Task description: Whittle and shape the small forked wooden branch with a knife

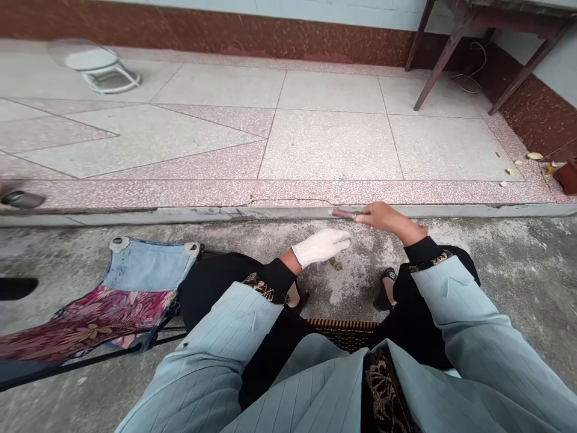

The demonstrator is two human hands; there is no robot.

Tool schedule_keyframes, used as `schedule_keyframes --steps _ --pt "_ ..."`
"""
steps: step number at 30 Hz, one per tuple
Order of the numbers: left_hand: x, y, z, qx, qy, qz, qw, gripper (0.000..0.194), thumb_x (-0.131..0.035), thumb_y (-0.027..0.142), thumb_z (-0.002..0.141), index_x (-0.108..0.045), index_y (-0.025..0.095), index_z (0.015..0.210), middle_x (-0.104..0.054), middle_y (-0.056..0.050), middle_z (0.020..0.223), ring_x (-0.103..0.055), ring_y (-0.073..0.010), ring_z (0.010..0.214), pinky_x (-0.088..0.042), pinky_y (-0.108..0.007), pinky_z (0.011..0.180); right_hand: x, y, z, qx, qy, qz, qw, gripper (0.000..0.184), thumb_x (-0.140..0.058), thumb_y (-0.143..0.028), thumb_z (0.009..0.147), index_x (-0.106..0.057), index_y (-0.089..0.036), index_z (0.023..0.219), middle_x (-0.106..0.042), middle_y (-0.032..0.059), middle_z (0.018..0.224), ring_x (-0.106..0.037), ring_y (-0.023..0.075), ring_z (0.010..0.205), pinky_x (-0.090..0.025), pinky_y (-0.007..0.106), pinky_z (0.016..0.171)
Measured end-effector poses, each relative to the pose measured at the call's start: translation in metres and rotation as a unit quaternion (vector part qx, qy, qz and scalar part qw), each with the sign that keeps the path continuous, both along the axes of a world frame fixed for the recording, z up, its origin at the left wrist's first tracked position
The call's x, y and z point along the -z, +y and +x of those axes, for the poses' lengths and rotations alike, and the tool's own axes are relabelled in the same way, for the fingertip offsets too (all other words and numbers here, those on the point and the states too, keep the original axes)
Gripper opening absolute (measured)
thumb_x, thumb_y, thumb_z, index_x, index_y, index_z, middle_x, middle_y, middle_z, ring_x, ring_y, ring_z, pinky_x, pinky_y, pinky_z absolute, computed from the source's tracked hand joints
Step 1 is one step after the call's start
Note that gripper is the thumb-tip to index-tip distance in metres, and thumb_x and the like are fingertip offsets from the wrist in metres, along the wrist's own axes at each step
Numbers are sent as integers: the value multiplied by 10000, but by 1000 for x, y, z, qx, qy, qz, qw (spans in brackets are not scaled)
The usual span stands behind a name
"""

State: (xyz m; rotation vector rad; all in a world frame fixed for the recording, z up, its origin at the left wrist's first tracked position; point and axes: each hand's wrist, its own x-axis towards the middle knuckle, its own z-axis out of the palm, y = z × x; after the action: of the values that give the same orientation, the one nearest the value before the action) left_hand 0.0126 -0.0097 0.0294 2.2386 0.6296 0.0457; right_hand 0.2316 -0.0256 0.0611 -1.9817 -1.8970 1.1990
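My right hand, bare, is closed around a short reddish-brown stick with a grey, metallic-looking band beside my fingers. The stick points left, in front of the step's edge, and my grip hides its other end. A white knit glove covers my left hand, which is lower and to the left, apart from the stick. Its fingers are bent and pressed together; whether anything is between them does not show. Just below the glove appears a small brownish cylindrical piece, partly hidden, and I cannot tell if the glove touches it.
A low concrete step edges the tiled floor ahead. On my left stands a folding chair of denim and flowered cloth. A white stool is at the far left, a wooden table at the far right. Yellowish scraps lie near the right wall.
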Motion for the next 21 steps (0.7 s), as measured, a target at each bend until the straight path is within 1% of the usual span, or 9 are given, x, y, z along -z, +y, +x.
schedule_keyframes --steps 2,3,5,7,10,12,14,17,21 --pt "0 4 -4 32 24 39 998 277 -420 347 891 -591 166 769 -541 -1 681 -479 -124 625 -328 -240 615 5 0 -4 -96 -56 -63 992 400 -622 -533 785 -642 -147 681 -585 39 627 -495 130 553 -335 274 546" --pt "-1 6 -5 47 24 42 998 272 -425 337 889 -597 167 767 -544 -2 686 -482 -123 630 -327 -240 616 6 -2 -5 -158 -45 -112 980 407 -626 -534 780 -638 -146 659 -584 35 609 -494 128 542 -339 275 544" --pt "-3 7 -8 66 -2 12 998 258 -433 328 885 -611 167 792 -568 -2 727 -501 -121 664 -340 -232 634 4 -6 -6 -269 44 -206 940 416 -626 -546 775 -643 -144 670 -573 10 578 -475 108 502 -347 261 528" --pt "-6 7 -9 52 -40 -49 997 252 -440 338 884 -618 163 849 -591 -5 782 -519 -120 705 -365 -225 661 -4 -10 -3 -321 162 -243 901 410 -627 -550 774 -651 -143 729 -562 -18 575 -449 81 475 -343 233 502" --pt "-7 3 -7 -24 -88 -146 985 291 -416 373 897 -595 144 894 -569 -14 741 -505 -118 670 -388 -233 644 -19 -15 5 -256 307 -161 902 384 -627 -524 788 -635 -140 799 -567 -33 626 -424 55 469 -328 205 482" --pt "-5 0 -5 -59 -106 -199 972 312 -384 387 910 -569 140 860 -504 2 654 -460 -106 596 -380 -230 601 -27 -15 10 -145 354 -66 922 373 -606 -514 812 -612 -142 789 -561 -26 645 -411 51 472 -314 204 474" --pt "-2 -4 -3 -60 -103 -223 968 319 -366 390 919 -555 146 840 -468 14 626 -425 -94 558 -362 -223 577 -29 -13 13 -27 352 3 936 375 -578 -517 830 -581 -151 750 -542 -13 631 -404 62 474 -300 217 462" --pt "-2 -8 -3 -20 -66 -172 983 294 -383 372 914 -579 157 867 -533 2 697 -457 -101 601 -356 -223 601 -22 -7 10 69 271 48 959 393 -537 -541 841 -548 -170 713 -537 13 616 -413 88 488 -304 247 474" --pt "-6 -9 -3 51 -17 -39 998 265 -416 347 903 -609 176 842 -572 4 740 -489 -118 657 -332 -227 624 -6 2 1 60 23 40 997 420 -559 -556 817 -589 -160 679 -548 58 612 -482 149 558 -319 295 530"
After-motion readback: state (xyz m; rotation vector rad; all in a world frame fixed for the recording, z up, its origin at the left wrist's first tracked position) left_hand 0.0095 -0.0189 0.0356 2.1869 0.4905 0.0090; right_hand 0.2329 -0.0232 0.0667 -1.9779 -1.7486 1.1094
